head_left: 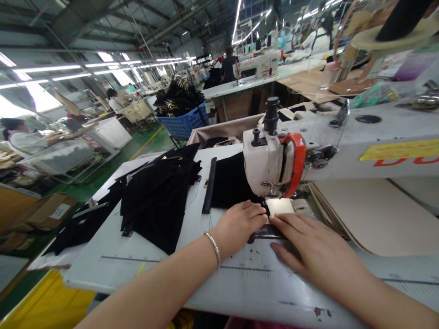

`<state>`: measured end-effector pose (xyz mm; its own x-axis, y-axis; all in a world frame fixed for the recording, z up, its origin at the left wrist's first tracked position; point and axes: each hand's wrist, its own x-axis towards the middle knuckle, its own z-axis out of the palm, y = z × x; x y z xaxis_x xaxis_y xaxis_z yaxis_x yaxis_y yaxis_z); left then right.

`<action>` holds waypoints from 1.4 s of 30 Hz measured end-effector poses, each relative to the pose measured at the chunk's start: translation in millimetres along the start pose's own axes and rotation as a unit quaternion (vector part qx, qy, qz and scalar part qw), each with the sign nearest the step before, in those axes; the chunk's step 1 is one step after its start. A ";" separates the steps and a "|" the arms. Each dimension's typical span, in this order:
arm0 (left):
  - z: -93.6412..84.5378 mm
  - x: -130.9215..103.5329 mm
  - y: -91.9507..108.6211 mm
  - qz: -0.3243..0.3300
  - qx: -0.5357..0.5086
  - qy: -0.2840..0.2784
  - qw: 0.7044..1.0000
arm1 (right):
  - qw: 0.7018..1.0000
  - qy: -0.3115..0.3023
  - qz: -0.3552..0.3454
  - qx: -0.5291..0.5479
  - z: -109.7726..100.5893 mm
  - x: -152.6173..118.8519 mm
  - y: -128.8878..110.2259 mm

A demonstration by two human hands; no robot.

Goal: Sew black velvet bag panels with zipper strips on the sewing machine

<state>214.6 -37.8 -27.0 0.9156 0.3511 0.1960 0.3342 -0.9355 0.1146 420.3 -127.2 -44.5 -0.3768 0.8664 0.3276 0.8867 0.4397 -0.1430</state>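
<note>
A black fabric piece [229,180] lies under the head of a white sewing machine [262,160]. My left hand [240,226], a silver bangle on its wrist, rests on the near right edge of this fabric, fingers side by side and laid flat. Beside it my right hand [308,242] is open, palm down, its fingertips touching a small cream piece [279,207] lit brightly at the needle area. The thumb stands apart from the fingers. A dark strip with a zipper pull [209,185] lies along the left edge of the black fabric. The needle tip itself is hard to make out.
Black fabric pieces [157,192] are heaped on the table's left side. Large beige panels [384,214] are stacked under the machine arm. A blue crate [185,121] full of black items stands beyond. Other people work at machines in the background.
</note>
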 end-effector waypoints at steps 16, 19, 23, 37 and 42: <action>14.7 13.6 -27.0 -0.094 -0.035 0.050 0.994 | 0.997 -0.018 0.043 -0.056 11.1 22.8 11.2; 15.0 14.7 -28.1 -0.097 -0.031 0.053 0.993 | 0.998 -0.015 0.045 -0.051 11.1 23.5 11.3; 14.7 15.7 -28.5 -0.098 -0.032 0.056 0.993 | 0.998 -0.009 0.046 -0.051 11.1 23.8 10.8; 16.3 12.4 -22.1 -0.128 -0.063 0.092 0.985 | 0.999 0.034 0.014 -0.012 15.5 16.5 11.7; 12.0 7.2 -22.8 -0.157 -0.017 0.108 0.982 | 0.996 0.093 0.003 0.006 24.8 11.5 17.7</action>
<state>216.2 -14.4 -39.9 0.6992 0.6248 0.3476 0.5809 -0.7798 0.2333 425.0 -103.6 -66.5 -0.3143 0.8105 0.4942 0.8852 0.4383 -0.1559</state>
